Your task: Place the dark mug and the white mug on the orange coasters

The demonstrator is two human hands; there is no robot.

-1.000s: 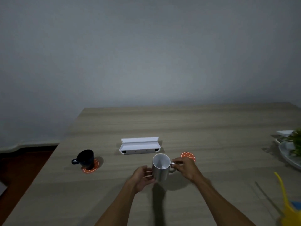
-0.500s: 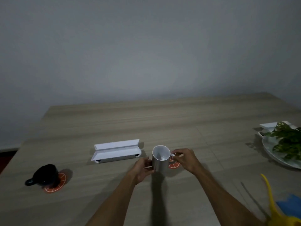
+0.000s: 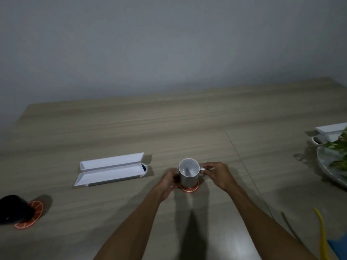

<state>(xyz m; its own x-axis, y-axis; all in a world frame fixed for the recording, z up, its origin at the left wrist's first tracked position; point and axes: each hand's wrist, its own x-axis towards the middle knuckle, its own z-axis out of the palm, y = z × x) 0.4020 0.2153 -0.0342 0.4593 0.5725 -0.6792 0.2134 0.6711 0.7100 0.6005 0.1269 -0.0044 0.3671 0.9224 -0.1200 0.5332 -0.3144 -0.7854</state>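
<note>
The white mug [image 3: 188, 174] stands upright on an orange coaster [image 3: 190, 188] in the middle of the wooden table [image 3: 187, 119]. My left hand [image 3: 167, 182] cups the mug's left side. My right hand [image 3: 217, 174] pinches its handle on the right. At the far left edge of the view the dark mug [image 3: 14, 209] sits on the other orange coaster [image 3: 31, 215], partly cut off by the frame.
An open white box [image 3: 110, 168] lies left of the white mug. A plate with green leaves [image 3: 336, 164] and a white dish [image 3: 330, 131] stand at the right edge. A yellow object [image 3: 322, 235] and something blue [image 3: 338, 249] sit at the bottom right.
Both hands carried the white mug to the right and set it down over the right-hand coaster. The view swung right, so the dark mug slid toward the left edge.
</note>
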